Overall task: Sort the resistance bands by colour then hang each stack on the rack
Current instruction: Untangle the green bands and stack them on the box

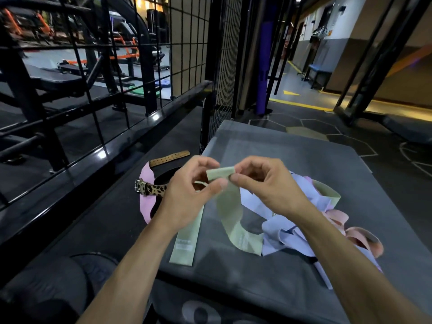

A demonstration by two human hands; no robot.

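Observation:
Both hands hold one pale green resistance band (pixel 230 206) above a grey padded surface (pixel 327 164). My left hand (pixel 189 192) pinches its upper end from the left, and my right hand (pixel 264 183) pinches the same end from the right. The band loops down onto the pad. A second flat green band (pixel 185 239) lies under my left wrist. To the right sits a tangled pile of lilac bands (pixel 285 230) mixed with peach-pink bands (pixel 353 232) and another green one (pixel 329 192). A pink band (pixel 147 199) lies at the pad's left edge.
A leopard-print belt with a metal buckle (pixel 152 188) and a tan perforated strap (pixel 169 157) lie left of the pad. A black wire-grid rack (pixel 187 54) and rails stand behind and to the left. Gym machines fill the background; a corridor opens at the right.

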